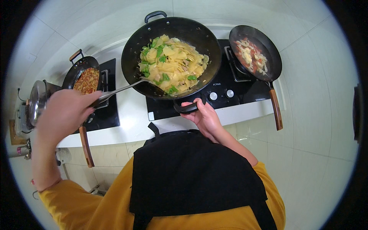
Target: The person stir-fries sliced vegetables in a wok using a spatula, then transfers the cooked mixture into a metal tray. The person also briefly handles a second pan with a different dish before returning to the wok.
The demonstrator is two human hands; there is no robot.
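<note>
My left hand [64, 110] grips the handle of a metal cooking spatula [123, 88]. The spatula's head dips into the lower left of the food inside a large black wok [211, 43]. Sliced potato with green pepper pieces and bits of meat [175, 61] fills the middle of the wok. My right hand [205, 118] is closed around the wok's near loop handle [185, 108]. The wok is over the left part of a black glass gas hob [247, 95]; the burner beneath it is hidden.
To the right, a black frying pan [271, 49] with a wooden handle holds a reddish dish with pale strips. On the left, a smaller wok [70, 73] of chopped reddish food is over a second hob [110, 115]. A lidded metal pot [37, 100] stands beyond it.
</note>
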